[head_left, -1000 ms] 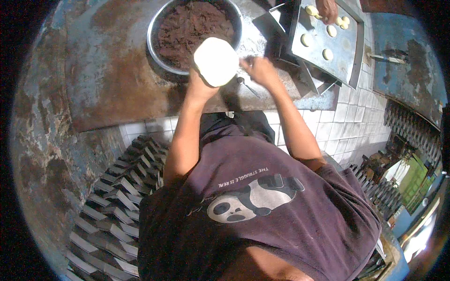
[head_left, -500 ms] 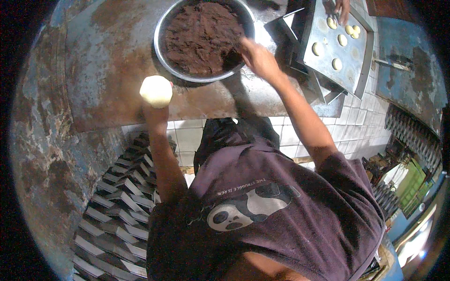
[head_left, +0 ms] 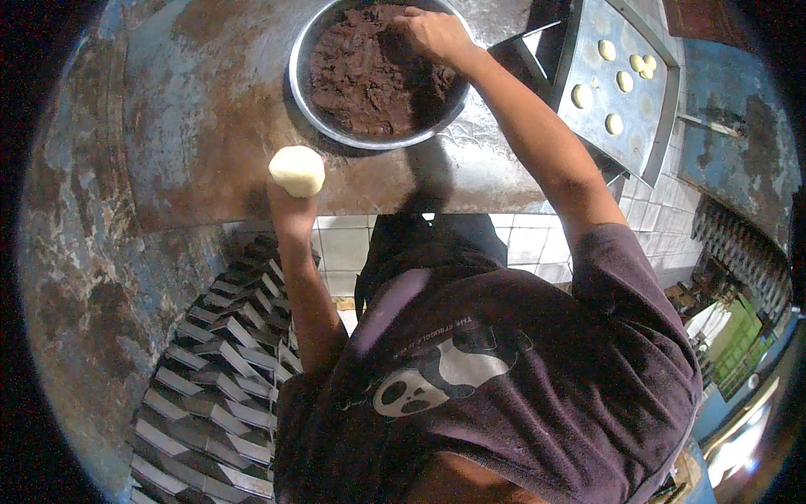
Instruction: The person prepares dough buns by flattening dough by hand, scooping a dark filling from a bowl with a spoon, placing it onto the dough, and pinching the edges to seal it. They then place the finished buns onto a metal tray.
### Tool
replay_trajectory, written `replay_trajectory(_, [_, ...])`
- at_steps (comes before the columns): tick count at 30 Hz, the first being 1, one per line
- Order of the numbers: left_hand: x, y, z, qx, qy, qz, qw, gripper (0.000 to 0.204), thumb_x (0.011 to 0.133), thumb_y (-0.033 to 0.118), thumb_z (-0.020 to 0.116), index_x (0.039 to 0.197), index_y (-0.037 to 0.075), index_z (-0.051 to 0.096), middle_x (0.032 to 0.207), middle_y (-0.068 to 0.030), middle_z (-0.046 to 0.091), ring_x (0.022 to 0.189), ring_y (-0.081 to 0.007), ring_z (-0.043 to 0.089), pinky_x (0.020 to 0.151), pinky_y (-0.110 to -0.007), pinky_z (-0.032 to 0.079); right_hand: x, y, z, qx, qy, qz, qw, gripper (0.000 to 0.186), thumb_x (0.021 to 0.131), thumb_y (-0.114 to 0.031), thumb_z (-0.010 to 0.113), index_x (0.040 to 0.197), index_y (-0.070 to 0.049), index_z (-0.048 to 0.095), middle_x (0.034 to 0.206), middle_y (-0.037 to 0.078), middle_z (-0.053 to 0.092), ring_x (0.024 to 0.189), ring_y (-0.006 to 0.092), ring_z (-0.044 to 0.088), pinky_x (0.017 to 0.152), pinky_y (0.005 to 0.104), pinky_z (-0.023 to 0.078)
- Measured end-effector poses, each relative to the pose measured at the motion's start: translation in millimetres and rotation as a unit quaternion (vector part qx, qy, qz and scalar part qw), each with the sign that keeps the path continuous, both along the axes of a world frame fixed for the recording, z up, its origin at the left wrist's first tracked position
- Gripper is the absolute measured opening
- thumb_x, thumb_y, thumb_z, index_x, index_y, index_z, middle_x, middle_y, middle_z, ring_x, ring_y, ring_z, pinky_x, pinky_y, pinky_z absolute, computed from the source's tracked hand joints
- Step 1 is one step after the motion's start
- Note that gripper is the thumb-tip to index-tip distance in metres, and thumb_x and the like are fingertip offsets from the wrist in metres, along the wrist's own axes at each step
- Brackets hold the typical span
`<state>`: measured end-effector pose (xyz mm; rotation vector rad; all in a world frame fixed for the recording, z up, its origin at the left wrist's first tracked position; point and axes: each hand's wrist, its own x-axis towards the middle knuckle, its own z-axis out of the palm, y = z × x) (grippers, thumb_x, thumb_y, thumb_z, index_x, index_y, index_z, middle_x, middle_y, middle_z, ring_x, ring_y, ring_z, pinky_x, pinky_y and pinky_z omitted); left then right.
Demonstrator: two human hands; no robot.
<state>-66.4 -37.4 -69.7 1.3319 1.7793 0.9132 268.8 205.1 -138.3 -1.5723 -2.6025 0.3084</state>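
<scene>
Holding up a pale dough piece (head_left: 297, 170) on the left hand (head_left: 293, 210) at seven o'clock from the metal bowl (head_left: 382, 144), while reaching the right hand (head_left: 438, 37) into its two o'clock side, to dark brown paste (head_left: 359, 88), not being able to tell either grip as clamped or apart.

Stacked grey pieces (head_left: 210, 395) (in zigzag rows), white tiles (head_left: 344, 248), weathered blue surface (head_left: 739, 139), green panel (head_left: 740, 340)
</scene>
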Motion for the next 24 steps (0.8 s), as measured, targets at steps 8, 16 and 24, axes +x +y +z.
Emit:
replay_trajectory(8, [13, 24, 19, -0.091, -0.013, -0.017, 0.996, 0.027, 0.091, 0.012, 0.073, 0.113, -0.002, 0.069, 0.106, -0.0136, 0.076, 0.1, -0.0246, 0.072, 0.087, -0.037, 0.054, 11, -34, 14, -0.09, -0.028, 0.026, 0.995, 0.038, 0.096, -0.021, 0.06, 0.134, -0.018, 0.066, 0.124, 0.013, 0.07, 0.101, 0.0327, 0.072, 0.085, 0.045, 0.06])
replay_trajectory(16, [45, 38, 49, -0.031, -0.071, -0.059, 0.995, 0.042, 0.082, 0.007, 0.084, 0.12, 0.0, 0.066, 0.105, -0.0098, 0.075, 0.095, -0.0183, 0.071, 0.088, -0.034, 0.055, -11, -98, 121, -0.332, 0.43, 0.071, 0.837, 0.026, 0.104, -0.023, 0.063, 0.117, -0.003, 0.071, 0.112, 0.007, 0.073, 0.098, 0.015, 0.066, 0.09, 0.032, 0.054])
replay_trajectory(24, [75, 64, 96, 0.039, -0.08, -0.117, 0.989, 0.043, 0.078, 0.008, 0.088, 0.115, 0.004, 0.067, 0.106, -0.0073, 0.075, 0.097, -0.0161, 0.071, 0.088, -0.032, 0.056, -51, -175, 188, -0.03, 0.299, 0.027, 0.953, 0.039, 0.084, -0.008, 0.072, 0.122, -0.014, 0.067, 0.111, 0.013, 0.062, 0.099, 0.0368, 0.067, 0.086, 0.0455, 0.057])
